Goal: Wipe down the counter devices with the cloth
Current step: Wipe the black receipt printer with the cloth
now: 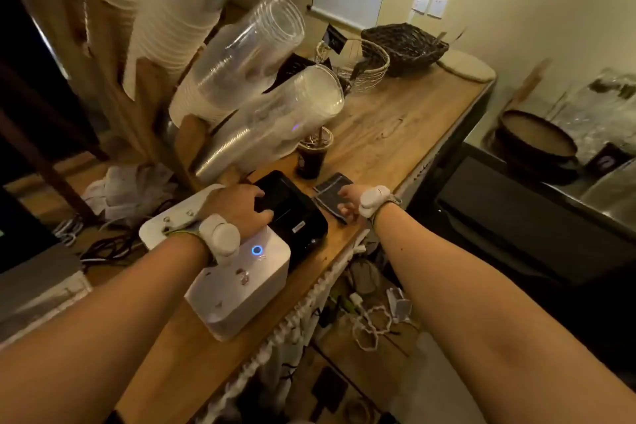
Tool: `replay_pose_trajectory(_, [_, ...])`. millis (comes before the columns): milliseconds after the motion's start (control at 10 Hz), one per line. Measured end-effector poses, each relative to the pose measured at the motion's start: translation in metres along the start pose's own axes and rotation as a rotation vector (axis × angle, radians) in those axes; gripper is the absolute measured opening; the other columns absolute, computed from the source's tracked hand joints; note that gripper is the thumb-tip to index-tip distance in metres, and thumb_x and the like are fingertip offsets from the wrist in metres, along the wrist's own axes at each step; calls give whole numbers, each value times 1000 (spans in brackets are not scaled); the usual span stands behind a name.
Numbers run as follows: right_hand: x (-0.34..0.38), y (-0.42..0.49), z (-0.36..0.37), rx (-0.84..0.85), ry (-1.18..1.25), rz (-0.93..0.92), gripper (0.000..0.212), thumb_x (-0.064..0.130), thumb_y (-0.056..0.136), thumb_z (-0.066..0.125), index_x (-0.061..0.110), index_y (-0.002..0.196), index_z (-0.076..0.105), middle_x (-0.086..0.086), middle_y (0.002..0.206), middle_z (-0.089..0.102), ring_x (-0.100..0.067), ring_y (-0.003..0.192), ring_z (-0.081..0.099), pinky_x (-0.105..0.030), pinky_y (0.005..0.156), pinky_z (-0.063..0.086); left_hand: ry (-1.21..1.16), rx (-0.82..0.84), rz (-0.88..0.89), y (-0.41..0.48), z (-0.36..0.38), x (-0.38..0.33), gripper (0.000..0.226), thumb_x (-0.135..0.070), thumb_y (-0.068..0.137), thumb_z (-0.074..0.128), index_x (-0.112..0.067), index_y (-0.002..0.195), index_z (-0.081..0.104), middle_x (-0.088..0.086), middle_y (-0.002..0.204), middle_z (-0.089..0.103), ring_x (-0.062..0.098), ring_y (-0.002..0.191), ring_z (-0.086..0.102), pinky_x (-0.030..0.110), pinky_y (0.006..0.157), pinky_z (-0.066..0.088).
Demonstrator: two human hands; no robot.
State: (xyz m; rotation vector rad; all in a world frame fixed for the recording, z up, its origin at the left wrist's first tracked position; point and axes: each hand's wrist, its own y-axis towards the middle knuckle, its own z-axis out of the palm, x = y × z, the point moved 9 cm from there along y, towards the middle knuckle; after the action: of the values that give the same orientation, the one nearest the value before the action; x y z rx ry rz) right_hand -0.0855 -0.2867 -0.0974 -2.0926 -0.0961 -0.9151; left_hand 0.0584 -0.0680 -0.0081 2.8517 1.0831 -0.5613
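Head view: left hand [241, 205] grip tight on black terminal [297, 218], right hand [347, 204] grip tight on cloth [329, 190], dark drink [309, 162] in cup [318, 140].

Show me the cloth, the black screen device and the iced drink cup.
cloth [328, 194]: head view, its folded middle.
black screen device [294, 212]: head view, middle of its screen.
iced drink cup [311, 160]: head view, its dark side wall.

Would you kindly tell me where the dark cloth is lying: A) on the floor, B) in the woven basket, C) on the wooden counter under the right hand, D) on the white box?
C: the right hand touches the dark cloth on the wooden counter.
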Motion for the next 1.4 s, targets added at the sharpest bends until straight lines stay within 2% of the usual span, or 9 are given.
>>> replay_pose_trajectory(100, [15, 23, -5, 7, -27, -8, 24, 18, 98, 49, 16, 75, 44, 0, 64, 38, -6, 37, 41, -17, 37, 32, 52, -71, -25, 3, 1, 3, 58, -45, 87, 61, -24, 140, 48, -1, 140, 55, 21, 124, 54, 36, 102, 43])
replay_pose_trajectory(300, [34, 37, -9, -67, -498, -200, 45, 21, 92, 61, 20, 62, 28, 5, 68, 28, -5, 58, 23, -19, 55, 24, 97, -97, -43, -1, -1, 9, 64, -49, 78, 58, -33, 139, 47, -10, 139, 54, 14, 129, 48, 40, 114, 22])
replay_pose_trajectory(500, [42, 45, -4, -67, -582, -262, 47, 21, 93, 60, 20, 61, 26, 1, 72, 34, -15, 66, 34, -17, 54, 19, 135, -99, -28, -2, 1, 17, 69, -56, 73, 58, -40, 139, 45, -15, 141, 50, 9, 128, 46, 37, 111, 19])
replay_pose_trajectory(600, [36, 44, -2, -79, -636, -251, 47, 17, 95, 57, 19, 61, 26, -5, 81, 40, -18, 94, 32, -21, 56, 25, 182, -51, -13, -5, 1, 17, 76, -55, 71, 57, -40, 143, 41, -16, 147, 44, 9, 132, 40, 38, 109, 16])
replay_pose_trajectory(700, [39, 27, 4, -71, -683, -257, 46, 14, 99, 49, 20, 61, 25, 1, 73, 33, -16, 99, 29, -24, 67, 30, 192, 4, 18, -11, 4, 18, 79, -53, 71, 56, -39, 146, 37, -19, 154, 34, 9, 137, 33, 40, 109, 15])
replay_pose_trajectory(1000, [57, 3, -8, -78, -144, -299, 23, 27, 84, 64, 9, 74, 54, -8, 81, 56, -24, 78, 52, -27, 62, 48, 275, 6, 11, -13, 13, 20, 77, -56, 72, 49, -42, 146, 36, -5, 160, 26, 19, 146, 18, 45, 113, 12])
replay_pose_trajectory(1100, [78, -4, -2, -57, -71, -350, 29, 30, 60, 69, 4, 71, 66, -12, 79, 68, -31, 80, 66, -47, 80, 58, 264, -34, 15, -9, 11, 16, 74, -56, 67, 54, -39, 138, 44, -5, 143, 48, 20, 136, 34, 44, 108, 19])
replay_pose_trajectory(1300, [112, -28, 20, -24, -140, -481, 16, 23, 69, 66, 9, 72, 59, -11, 73, 57, -25, 70, 57, -50, 75, 59, 397, -39, -94, 3, 10, 10, 87, -76, 50, 68, -26, 120, 53, 0, 120, 57, 26, 118, 48, 44, 98, 31])
replay_pose_trajectory(1400, [118, -31, 28, -4, -225, -536, 13, 18, 77, 65, 11, 71, 55, -9, 69, 52, -23, 68, 50, -34, 62, 50, 420, -80, -92, 4, 8, 3, 71, -75, 48, 71, -29, 101, 61, -2, 108, 61, 25, 111, 48, 40, 92, 29])
